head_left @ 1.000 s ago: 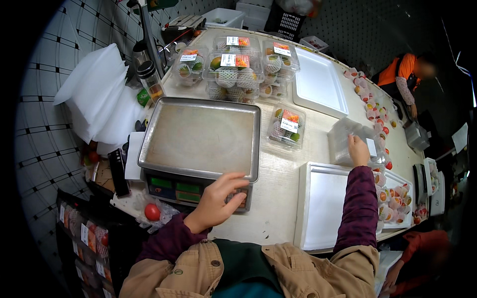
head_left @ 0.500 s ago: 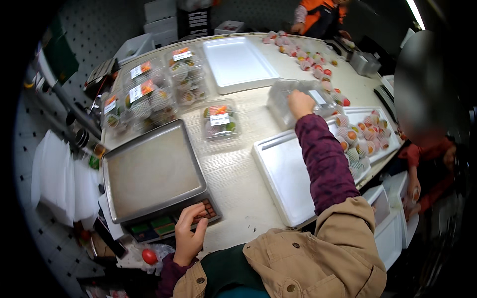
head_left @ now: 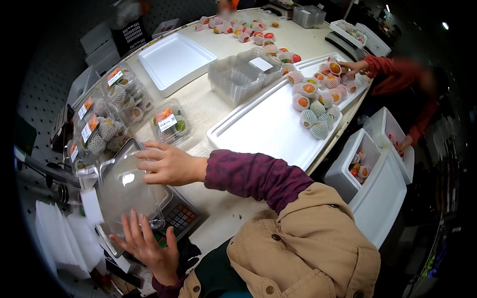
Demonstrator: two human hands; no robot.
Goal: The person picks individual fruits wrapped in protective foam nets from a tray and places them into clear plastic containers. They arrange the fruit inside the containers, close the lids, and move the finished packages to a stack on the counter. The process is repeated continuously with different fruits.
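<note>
An open clear plastic clamshell box [head_left: 128,198] lies on the pan of the weighing scale [head_left: 181,217] at the left. My right hand [head_left: 171,164] reaches over the box's upper right edge, palm down, fingers spread. At its near side is my left hand [head_left: 149,248], raised with the fingers apart and the fingertips close to the plastic. Neither hand is closed around anything. Just beyond my right hand sits a filled, labelled clamshell [head_left: 171,124] with fruit inside. More filled clamshells [head_left: 98,133] stand stacked at the far left.
Empty clear boxes [head_left: 233,82] stand mid-table, beyond a white foam tray [head_left: 263,126]. Net-wrapped fruit [head_left: 318,99] lies at its right, where a co-worker's hand [head_left: 354,67] touches some. A white tray [head_left: 174,57] and loose fruit [head_left: 243,31] are farther back. White foam boxes [head_left: 348,154] stand beside the table.
My right hand has come from the empty boxes to the scale, where a clear box now lies. My left hand has left the keypad and spread its fingers. The view has turned right.
</note>
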